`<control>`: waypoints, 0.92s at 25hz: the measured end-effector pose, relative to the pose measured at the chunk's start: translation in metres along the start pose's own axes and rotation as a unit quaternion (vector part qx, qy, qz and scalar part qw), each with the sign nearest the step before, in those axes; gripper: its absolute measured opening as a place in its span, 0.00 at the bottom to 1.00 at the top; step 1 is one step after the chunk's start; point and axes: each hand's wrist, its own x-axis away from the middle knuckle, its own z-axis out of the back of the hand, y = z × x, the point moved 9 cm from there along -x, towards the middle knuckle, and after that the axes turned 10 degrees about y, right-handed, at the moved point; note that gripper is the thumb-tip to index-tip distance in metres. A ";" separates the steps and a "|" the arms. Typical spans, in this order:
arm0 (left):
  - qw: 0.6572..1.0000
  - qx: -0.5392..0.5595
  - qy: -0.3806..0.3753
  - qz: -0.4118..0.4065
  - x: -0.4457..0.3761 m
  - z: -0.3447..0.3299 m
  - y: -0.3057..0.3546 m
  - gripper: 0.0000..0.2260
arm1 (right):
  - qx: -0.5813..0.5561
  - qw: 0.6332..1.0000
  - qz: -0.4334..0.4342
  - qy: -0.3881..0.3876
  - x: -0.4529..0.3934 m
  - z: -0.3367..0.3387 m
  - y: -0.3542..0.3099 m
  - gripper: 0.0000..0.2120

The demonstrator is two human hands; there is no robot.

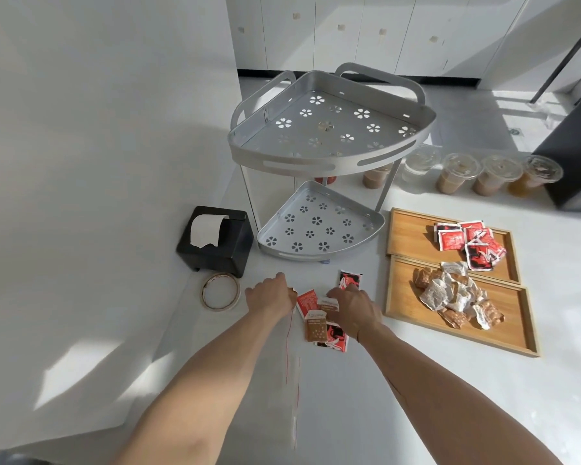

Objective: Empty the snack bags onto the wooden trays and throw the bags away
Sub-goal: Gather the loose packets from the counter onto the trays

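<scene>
Snack packets [319, 317] lie just left of the near wooden tray [514, 344]. My right hand [356, 310] presses curled fingers onto them; my left hand [270, 295] looks pinched shut, on what I cannot tell. I'd gather everything together, then lift cleanly across.

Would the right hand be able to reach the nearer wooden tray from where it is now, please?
Probably yes. The right hand rests on the loose snack packets just left of the nearer wooden tray, and the counter between them is bare, though its grip may be occupied with packets.
</scene>
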 end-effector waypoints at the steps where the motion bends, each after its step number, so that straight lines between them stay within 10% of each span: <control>1: 1.000 0.005 0.002 -0.001 0.000 -0.002 -0.001 0.14 | -0.004 1.000 -0.003 0.001 -0.002 -0.001 0.001 0.23; 16: 0.971 0.238 -0.001 -0.035 0.004 0.023 0.011 0.12 | -0.199 0.972 -0.120 0.035 0.002 0.029 0.046 0.19; 23: 0.973 0.143 -0.119 -0.136 0.034 -0.005 0.050 0.24 | -0.179 0.978 -0.107 0.002 0.035 0.024 0.075 0.13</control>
